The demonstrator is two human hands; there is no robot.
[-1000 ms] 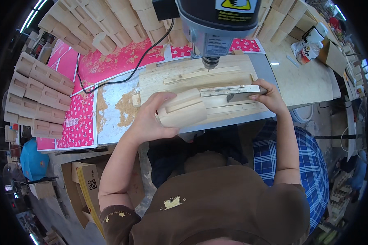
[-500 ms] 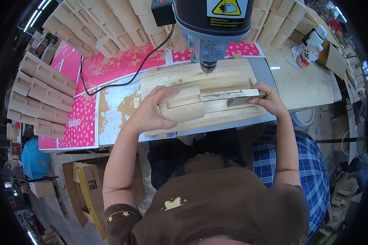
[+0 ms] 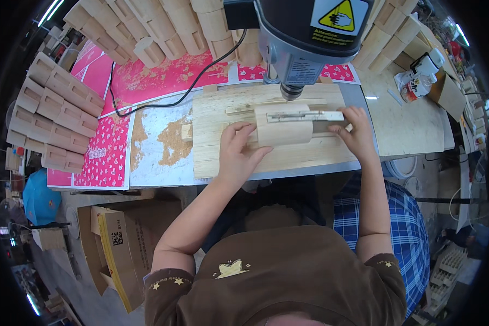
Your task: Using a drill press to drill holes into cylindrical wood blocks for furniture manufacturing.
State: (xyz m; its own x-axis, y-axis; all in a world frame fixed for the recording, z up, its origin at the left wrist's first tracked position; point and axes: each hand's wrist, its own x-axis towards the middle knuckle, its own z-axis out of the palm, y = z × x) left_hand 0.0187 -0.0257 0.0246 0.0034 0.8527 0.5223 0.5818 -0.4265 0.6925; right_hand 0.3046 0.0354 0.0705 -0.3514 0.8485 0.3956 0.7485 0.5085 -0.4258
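Note:
A pale, rounded wooden block [image 3: 284,133] lies on the plank base beneath the drill press chuck [image 3: 292,92]. My left hand [image 3: 238,151] grips its left end, fingers at the far side and thumb along the near edge. A narrow, light strip [image 3: 327,116] with dark marks lies lengthwise over the block's top, its right part jutting past the block. My right hand [image 3: 357,135] pinches the strip's right end between thumb and fingers. A greyish flat piece shows below the strip, partly hidden by the block and fingers.
The plank base [image 3: 217,163] rests on a metal table with sawdust [image 3: 175,145]. Stacks of slotted wooden blocks stand at the left [image 3: 60,108] and back [image 3: 163,27]. A black cable [image 3: 193,81] curves behind my left hand. White bottles [image 3: 418,84] stand at the right; a cardboard box [image 3: 127,244] sits below.
The strip has come onto the top of the block, where before it extended from the block's right end. The block is turned and sits farther right under the chuck. The view has shifted slightly.

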